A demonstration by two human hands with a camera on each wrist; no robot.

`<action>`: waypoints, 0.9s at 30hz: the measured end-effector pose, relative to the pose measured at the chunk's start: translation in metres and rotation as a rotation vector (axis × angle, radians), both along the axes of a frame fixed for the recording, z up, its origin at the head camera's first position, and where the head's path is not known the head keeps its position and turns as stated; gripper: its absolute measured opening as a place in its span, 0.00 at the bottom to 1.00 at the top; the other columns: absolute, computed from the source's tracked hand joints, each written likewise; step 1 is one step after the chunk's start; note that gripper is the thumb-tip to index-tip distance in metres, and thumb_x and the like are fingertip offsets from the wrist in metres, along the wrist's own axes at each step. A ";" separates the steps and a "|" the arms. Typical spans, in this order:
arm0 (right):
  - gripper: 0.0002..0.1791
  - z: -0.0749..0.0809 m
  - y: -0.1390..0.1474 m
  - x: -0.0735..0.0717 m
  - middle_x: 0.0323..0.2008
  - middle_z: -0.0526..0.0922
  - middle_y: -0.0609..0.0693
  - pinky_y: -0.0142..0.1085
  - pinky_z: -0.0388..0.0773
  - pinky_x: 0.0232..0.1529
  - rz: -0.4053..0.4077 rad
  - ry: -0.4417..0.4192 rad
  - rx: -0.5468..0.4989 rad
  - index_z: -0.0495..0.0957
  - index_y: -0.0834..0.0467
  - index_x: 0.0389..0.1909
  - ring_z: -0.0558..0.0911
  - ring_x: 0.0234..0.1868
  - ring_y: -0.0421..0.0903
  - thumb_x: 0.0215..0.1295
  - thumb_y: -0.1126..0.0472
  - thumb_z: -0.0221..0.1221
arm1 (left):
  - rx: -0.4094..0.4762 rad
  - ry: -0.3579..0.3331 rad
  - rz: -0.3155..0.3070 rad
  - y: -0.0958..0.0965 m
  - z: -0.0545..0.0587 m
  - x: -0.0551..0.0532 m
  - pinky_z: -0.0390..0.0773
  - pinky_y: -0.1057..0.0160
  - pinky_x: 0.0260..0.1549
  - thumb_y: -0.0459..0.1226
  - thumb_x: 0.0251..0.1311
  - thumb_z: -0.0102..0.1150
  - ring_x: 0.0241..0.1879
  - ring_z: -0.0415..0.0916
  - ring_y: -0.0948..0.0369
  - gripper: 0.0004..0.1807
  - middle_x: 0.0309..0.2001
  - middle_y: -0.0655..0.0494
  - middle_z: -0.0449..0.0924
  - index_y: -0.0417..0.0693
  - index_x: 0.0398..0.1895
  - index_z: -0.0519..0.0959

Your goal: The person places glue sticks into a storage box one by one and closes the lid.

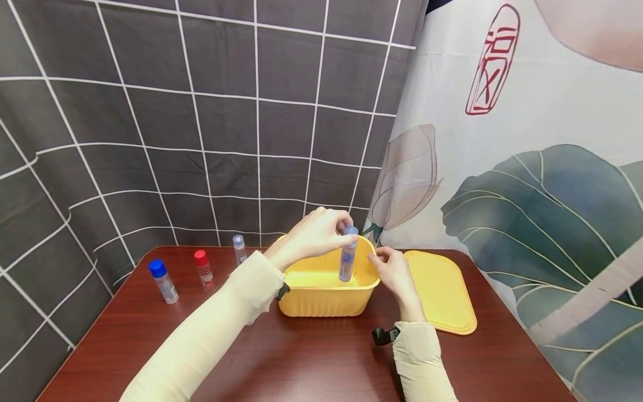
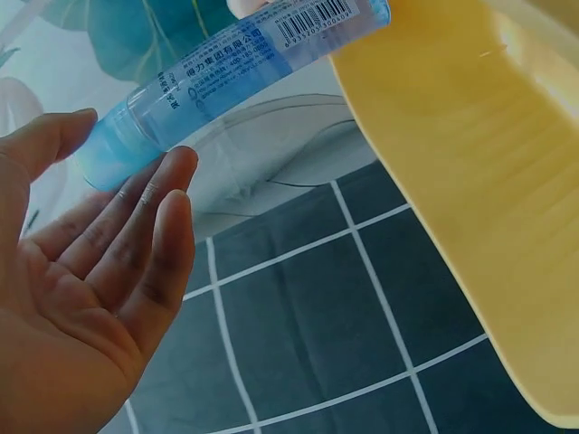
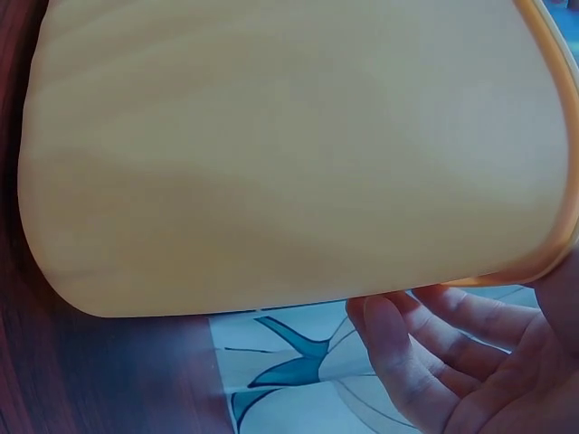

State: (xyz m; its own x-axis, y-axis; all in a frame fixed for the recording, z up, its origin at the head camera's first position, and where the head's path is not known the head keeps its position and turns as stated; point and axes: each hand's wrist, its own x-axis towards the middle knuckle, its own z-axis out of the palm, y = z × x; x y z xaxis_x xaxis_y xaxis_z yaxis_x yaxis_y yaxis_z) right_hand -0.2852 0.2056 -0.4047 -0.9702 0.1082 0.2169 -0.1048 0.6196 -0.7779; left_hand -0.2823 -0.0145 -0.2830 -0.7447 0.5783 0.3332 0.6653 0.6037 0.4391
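Observation:
A clear tube with a light blue cap (image 1: 347, 259) is held upright by my left hand (image 1: 316, 234) over the opening of a yellow plastic box (image 1: 321, 301). Thumb and fingers pinch the tube at its cap end. In the left wrist view, printed text and a barcode show on the tube (image 2: 244, 81), beside the box wall (image 2: 452, 199). At the box's right end, my right hand (image 1: 394, 271) holds the rim. From the right wrist view, the fingers of this hand (image 3: 461, 362) lie against the box's end wall (image 3: 271, 181).
Right of the box lies a flat yellow lid (image 1: 442, 290). On the left stand a blue-capped bottle (image 1: 164, 281), a red-capped bottle (image 1: 204, 269) and a clear tube with a pale cap (image 1: 239, 249). My left forearm hides part of the brown table (image 1: 301, 357).

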 end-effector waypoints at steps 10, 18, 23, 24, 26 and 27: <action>0.14 0.000 0.000 0.000 0.32 0.84 0.56 0.38 0.77 0.34 0.001 0.010 0.010 0.82 0.66 0.43 0.80 0.33 0.50 0.66 0.58 0.61 | -0.125 -0.025 0.054 0.015 -0.013 -0.022 0.75 0.64 0.32 0.47 0.61 0.65 0.31 0.76 0.64 0.12 0.32 0.62 0.80 0.51 0.41 0.82; 0.13 0.000 0.001 0.001 0.32 0.84 0.55 0.39 0.78 0.35 0.002 0.016 0.021 0.82 0.65 0.43 0.80 0.33 0.50 0.66 0.59 0.61 | -0.315 -0.087 0.004 0.026 -0.029 -0.042 0.75 0.65 0.33 0.45 0.63 0.63 0.31 0.75 0.63 0.12 0.32 0.61 0.79 0.49 0.45 0.82; 0.13 -0.002 0.001 -0.001 0.32 0.84 0.54 0.38 0.77 0.34 -0.002 0.014 0.027 0.82 0.65 0.43 0.80 0.32 0.49 0.66 0.58 0.62 | -0.416 -0.096 0.001 0.032 -0.029 -0.046 0.75 0.63 0.37 0.44 0.63 0.63 0.34 0.74 0.62 0.08 0.32 0.61 0.78 0.50 0.39 0.82; 0.13 -0.003 0.001 -0.001 0.32 0.84 0.54 0.38 0.77 0.34 -0.004 0.014 0.028 0.82 0.64 0.43 0.80 0.32 0.49 0.66 0.58 0.62 | -0.427 -0.093 0.004 0.033 -0.029 -0.046 0.75 0.63 0.37 0.44 0.62 0.63 0.34 0.74 0.61 0.08 0.32 0.61 0.77 0.50 0.38 0.82; 0.13 -0.003 0.001 -0.002 0.32 0.84 0.54 0.38 0.77 0.35 -0.009 0.014 0.030 0.82 0.64 0.43 0.80 0.32 0.49 0.66 0.58 0.62 | -0.438 -0.091 0.009 0.036 -0.028 -0.047 0.75 0.63 0.38 0.43 0.62 0.64 0.34 0.74 0.61 0.07 0.32 0.61 0.77 0.50 0.36 0.81; 0.13 -0.004 0.002 -0.002 0.32 0.84 0.54 0.39 0.77 0.35 -0.011 0.013 0.028 0.82 0.64 0.43 0.80 0.32 0.49 0.66 0.58 0.61 | -0.443 -0.096 0.011 0.038 -0.028 -0.047 0.75 0.63 0.37 0.42 0.61 0.64 0.34 0.74 0.61 0.07 0.32 0.60 0.77 0.50 0.36 0.81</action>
